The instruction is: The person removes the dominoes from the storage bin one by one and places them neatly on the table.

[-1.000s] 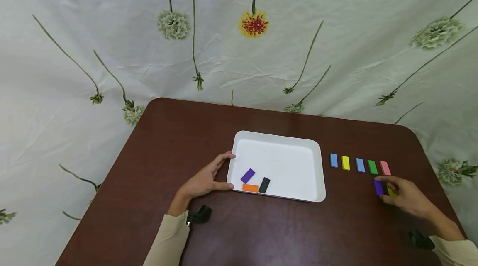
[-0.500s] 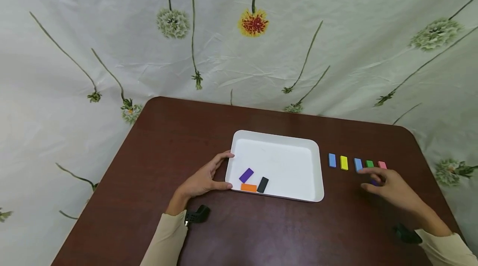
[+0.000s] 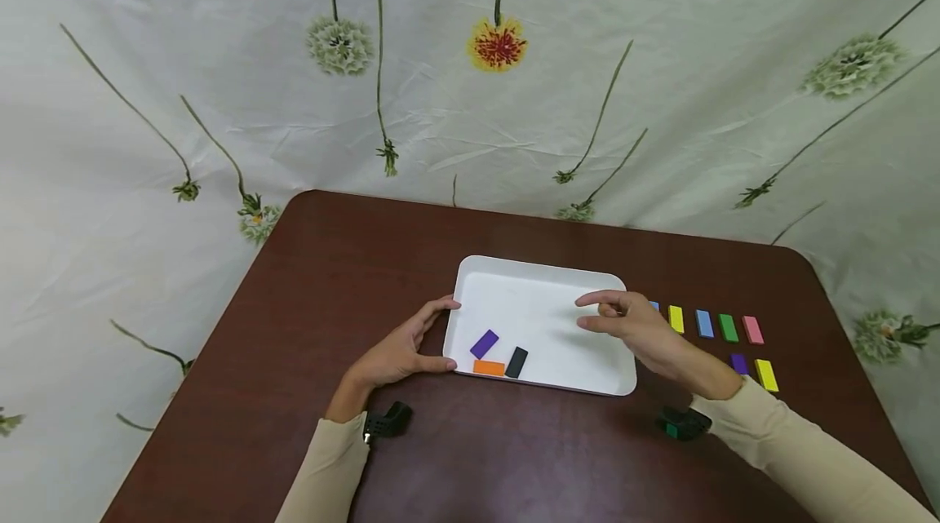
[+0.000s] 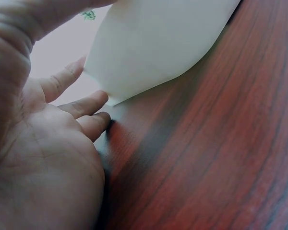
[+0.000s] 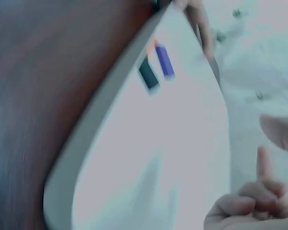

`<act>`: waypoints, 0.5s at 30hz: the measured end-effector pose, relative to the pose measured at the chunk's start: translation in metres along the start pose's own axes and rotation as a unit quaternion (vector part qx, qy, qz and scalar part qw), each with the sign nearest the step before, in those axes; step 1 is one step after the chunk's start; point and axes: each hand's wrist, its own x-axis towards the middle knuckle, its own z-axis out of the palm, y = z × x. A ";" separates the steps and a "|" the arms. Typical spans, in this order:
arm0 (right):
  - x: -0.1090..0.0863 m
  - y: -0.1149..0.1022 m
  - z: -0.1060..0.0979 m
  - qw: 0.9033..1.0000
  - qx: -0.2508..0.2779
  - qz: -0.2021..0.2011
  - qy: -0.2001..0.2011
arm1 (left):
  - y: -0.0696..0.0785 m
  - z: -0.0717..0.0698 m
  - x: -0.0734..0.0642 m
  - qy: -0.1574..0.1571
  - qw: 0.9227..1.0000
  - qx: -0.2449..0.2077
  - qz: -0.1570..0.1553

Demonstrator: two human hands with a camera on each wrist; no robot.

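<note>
A white tray (image 3: 543,376) lies on the table, with a purple block (image 3: 484,344), an orange block (image 3: 489,368) and a black block (image 3: 517,362) near its front left corner. My left hand (image 3: 396,356) touches the tray's left side, thumb and fingers spread and fairly straight. The left wrist view shows its fingertips against the tray's wall. Over the tray's right part hovers my right hand (image 3: 654,335), index finger and thumb extended and apart, with nothing between them. Its other fingers are bent in the right wrist view.
Right of the tray, a yellow block (image 3: 676,319), a green block (image 3: 728,328), a pink block (image 3: 752,330) and two blue ones form a row; my right hand partly covers one blue. Nearer lie a purple block (image 3: 738,364) and a yellow block (image 3: 767,375). Behind the table (image 3: 352,278) hangs flowered cloth.
My right hand has let go of the purple block on the right and moved left, from the coloured blocks to above the tray. My left hand stays at the tray's side.
</note>
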 end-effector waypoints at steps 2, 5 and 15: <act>0.009 -0.004 0.015 0.999 0.026 0.028 -0.014 | 0.000 0.000 0.001 -0.001 1.000 -0.002 -0.002; 0.022 -0.009 0.037 0.998 0.018 0.057 -0.027 | 0.000 0.000 0.001 0.001 1.000 0.000 -0.002; 0.055 -0.019 0.094 0.983 -0.162 0.083 -0.037 | 0.000 0.000 0.001 0.000 1.000 -0.007 -0.005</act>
